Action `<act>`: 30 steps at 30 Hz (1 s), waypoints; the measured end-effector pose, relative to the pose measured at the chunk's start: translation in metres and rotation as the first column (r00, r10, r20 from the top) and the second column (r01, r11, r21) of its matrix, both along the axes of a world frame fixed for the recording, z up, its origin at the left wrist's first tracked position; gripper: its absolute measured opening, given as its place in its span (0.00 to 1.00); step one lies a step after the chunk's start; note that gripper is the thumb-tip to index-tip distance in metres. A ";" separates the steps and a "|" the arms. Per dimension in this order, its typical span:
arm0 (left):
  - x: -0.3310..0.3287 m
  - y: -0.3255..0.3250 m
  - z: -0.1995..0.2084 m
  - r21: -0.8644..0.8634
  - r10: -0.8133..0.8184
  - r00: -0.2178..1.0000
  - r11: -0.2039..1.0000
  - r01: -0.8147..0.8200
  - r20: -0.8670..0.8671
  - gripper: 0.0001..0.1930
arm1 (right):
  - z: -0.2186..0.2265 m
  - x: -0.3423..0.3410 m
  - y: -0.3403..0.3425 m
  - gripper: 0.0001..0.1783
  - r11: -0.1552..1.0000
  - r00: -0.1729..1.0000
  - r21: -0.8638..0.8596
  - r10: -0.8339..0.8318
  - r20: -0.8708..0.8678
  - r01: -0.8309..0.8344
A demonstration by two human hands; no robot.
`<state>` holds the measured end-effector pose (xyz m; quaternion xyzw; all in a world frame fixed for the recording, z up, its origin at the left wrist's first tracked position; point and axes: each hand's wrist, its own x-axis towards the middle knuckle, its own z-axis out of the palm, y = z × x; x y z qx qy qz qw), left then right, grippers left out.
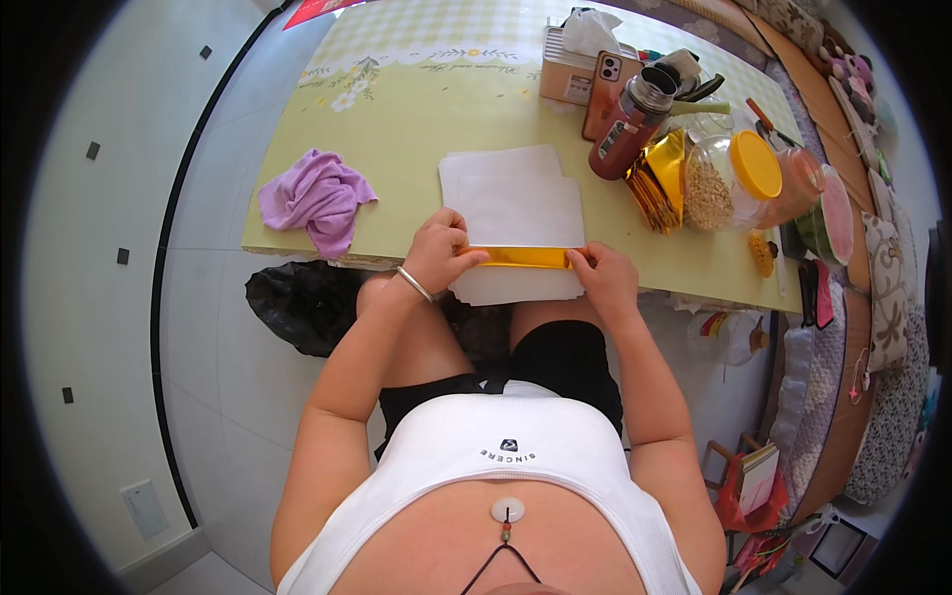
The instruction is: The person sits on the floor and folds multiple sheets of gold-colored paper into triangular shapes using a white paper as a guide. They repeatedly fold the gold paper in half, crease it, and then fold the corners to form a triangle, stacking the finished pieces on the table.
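Between my hands a narrow strip of shiny gold foil paper [526, 258] is stretched level at the table's near edge. My left hand [436, 254], with a silver bangle at the wrist, pinches its left end. The other end is pinched by my right hand [605, 276], thumb on top. Beneath and beyond the strip lie overlapping white paper sheets [521, 206], some reaching past the table edge toward my lap. Both hands rest close to these sheets.
A crumpled purple cloth [317, 198] lies on the table [397, 129] at left. At right stand a phone [603, 94], a dark red flask [631, 124], folded gold paper [658, 183] and a yellow-lidded jar [719, 183]. A black bag [297, 307] hangs below.
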<state>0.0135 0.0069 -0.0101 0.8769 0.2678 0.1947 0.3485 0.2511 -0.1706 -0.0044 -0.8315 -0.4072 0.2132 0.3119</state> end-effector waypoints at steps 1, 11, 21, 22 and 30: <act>-0.001 0.000 0.000 -0.002 -0.007 1.000 1.000 0.007 0.028 0.15 | 0.000 0.000 0.001 0.16 1.000 1.000 -0.008 -0.001 0.007 0.001; -0.002 -0.002 -0.002 0.003 0.011 1.000 1.000 -0.012 0.024 0.16 | -0.002 0.002 0.002 0.17 0.999 0.996 0.049 -0.003 0.095 -0.002; 0.005 -0.007 0.002 0.046 0.078 0.996 0.996 -0.075 -0.052 0.17 | -0.003 0.000 0.005 0.16 0.999 0.993 0.043 -0.023 0.120 0.018; 0.005 -0.008 0.002 0.069 0.083 0.995 0.994 -0.079 -0.059 0.17 | -0.003 0.000 0.005 0.16 0.999 0.992 0.026 -0.022 0.127 0.019; 0.011 -0.008 0.003 0.157 0.095 0.987 0.985 -0.075 -0.126 0.16 | -0.019 -0.013 0.012 0.23 0.939 0.660 0.175 0.070 0.748 -0.297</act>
